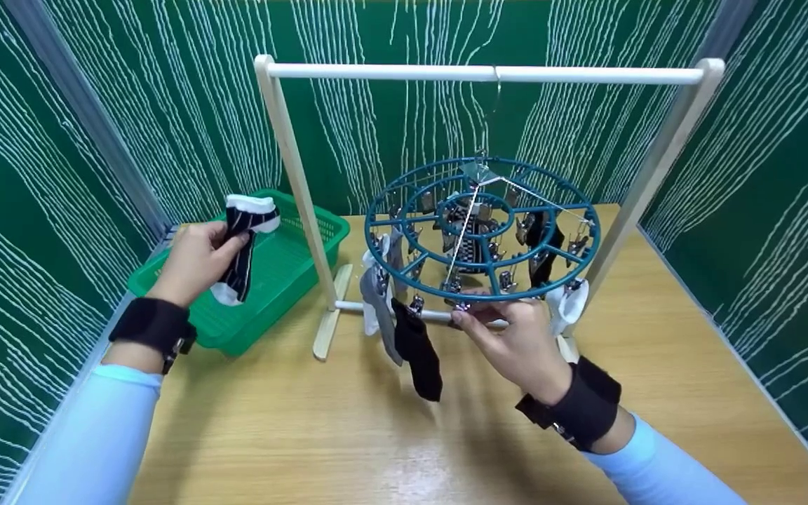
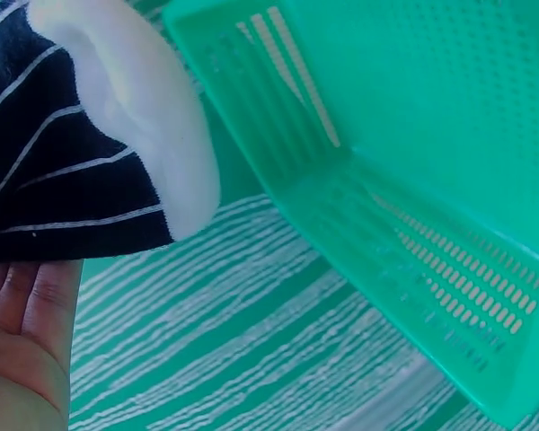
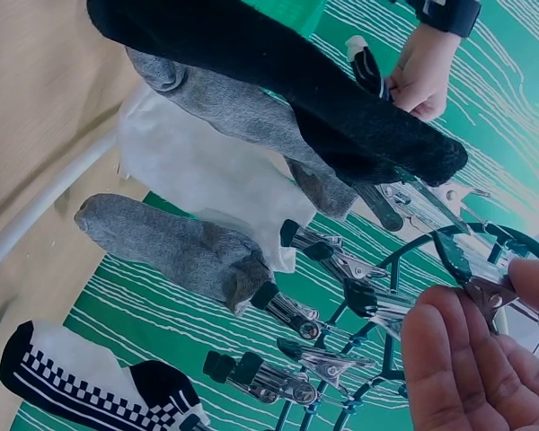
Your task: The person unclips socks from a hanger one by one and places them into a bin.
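My left hand (image 1: 197,259) pinches a black sock (image 1: 241,245) with white stripes, white toe and white cuff, held up over the green basket (image 1: 236,337). With thumb and fingers my right hand (image 1: 516,337) pinches a metal clip (image 3: 490,292) at the near rim of the round drying hanger (image 1: 432,286). No sock shows in that clip. Beside it on the left hangs a black sock (image 1: 418,354), with grey socks (image 3: 175,247) and a white sock (image 3: 193,148) further round. A black-and-white checked sock (image 3: 99,382) hangs toward the hanger's middle.
The hanger hooks onto the white top bar (image 1: 404,72) of a wooden stand (image 1: 290,154) on the wooden table (image 1: 390,449). Another white sock (image 1: 569,308) hangs at the hanger's right, near a stand leg. Green walls (image 1: 783,231) with white lines surround the table.
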### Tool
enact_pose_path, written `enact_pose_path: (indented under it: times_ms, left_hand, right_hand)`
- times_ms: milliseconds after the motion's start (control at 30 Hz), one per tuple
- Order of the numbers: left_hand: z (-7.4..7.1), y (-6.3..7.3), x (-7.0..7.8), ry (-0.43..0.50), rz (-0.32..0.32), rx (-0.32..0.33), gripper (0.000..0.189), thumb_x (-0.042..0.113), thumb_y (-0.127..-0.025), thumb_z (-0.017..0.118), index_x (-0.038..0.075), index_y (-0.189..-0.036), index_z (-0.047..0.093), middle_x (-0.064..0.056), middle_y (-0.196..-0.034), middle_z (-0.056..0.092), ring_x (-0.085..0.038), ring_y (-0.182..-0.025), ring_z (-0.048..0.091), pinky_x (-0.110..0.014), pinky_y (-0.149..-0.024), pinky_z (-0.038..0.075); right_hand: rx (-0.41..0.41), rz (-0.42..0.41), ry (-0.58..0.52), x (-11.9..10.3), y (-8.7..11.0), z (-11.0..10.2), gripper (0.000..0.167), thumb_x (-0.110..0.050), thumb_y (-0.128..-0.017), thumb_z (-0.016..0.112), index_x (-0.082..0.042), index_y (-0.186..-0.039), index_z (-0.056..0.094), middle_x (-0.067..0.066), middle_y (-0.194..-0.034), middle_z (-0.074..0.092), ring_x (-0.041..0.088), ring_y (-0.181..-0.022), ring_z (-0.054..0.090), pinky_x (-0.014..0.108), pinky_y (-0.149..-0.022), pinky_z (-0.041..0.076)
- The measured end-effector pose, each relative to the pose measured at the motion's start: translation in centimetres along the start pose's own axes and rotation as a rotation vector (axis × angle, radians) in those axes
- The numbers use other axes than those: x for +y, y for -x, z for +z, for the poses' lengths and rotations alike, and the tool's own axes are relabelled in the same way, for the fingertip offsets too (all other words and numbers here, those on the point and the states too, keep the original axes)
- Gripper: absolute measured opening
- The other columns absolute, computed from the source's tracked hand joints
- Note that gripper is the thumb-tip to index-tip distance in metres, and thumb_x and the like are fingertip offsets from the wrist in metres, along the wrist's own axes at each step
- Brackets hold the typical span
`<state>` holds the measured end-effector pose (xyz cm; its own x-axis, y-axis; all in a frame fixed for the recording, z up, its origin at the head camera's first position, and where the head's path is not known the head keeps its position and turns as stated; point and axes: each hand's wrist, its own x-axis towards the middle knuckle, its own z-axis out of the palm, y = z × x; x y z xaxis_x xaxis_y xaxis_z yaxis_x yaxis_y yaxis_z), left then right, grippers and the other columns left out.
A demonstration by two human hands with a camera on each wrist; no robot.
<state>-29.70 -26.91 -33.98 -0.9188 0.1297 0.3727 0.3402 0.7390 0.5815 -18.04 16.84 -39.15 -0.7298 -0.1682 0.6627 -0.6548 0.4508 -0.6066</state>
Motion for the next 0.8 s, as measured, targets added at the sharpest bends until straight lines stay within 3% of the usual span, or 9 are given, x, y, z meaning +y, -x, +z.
enact_pose_path:
  times_ms: [200, 433, 800]
  left_hand:
    - [0.0, -1.8, -0.7, -0.094, -0.05, -0.064, 0.031, 0.024, -0.111, 0.062, -0.001, -0.097, 0.073, -0.019, -0.093, 0.076, -0.019, -0.074, 0.064, -0.02, -0.061, 0.047]
    - [0.4, -3.3, -1.8, -0.21, -0.058, -0.114, 0.033, 0.022, -0.112, 0.06, 0.005, -0.083, 0.061, -0.009, -0.075, 0.06, -0.022, -0.066, 0.058, -0.03, -0.057, 0.045]
    - [2.2, -4.9, -3.7, -0.243, -0.16, -0.254, 0.028, 0.018, -0.114, 0.053, -0.003, -0.099, 0.066, -0.022, -0.095, 0.069, -0.032, -0.084, 0.067, -0.044, -0.078, 0.054]
  right_hand:
    - [0.005, 0.001, 0.033, 0.1, 0.0, -0.1, 0.013, 0.002, -0.091, 0.085, 0.004, -0.103, 0.079, 0.009, -0.098, 0.083, 0.018, -0.08, 0.08, 0.018, -0.075, 0.064]
    - [0.018, -0.017, 0.028, 0.2, 0.0, -0.1, 0.016, 0.003, -0.09, 0.085, 0.004, -0.104, 0.078, 0.009, -0.096, 0.083, 0.016, -0.079, 0.079, 0.015, -0.075, 0.063]
    - [0.012, -0.033, 0.024, 0.4, 0.1, 0.1, 0.016, 0.005, -0.089, 0.086, 0.004, -0.103, 0.076, 0.008, -0.096, 0.082, 0.018, -0.079, 0.079, 0.015, -0.076, 0.063]
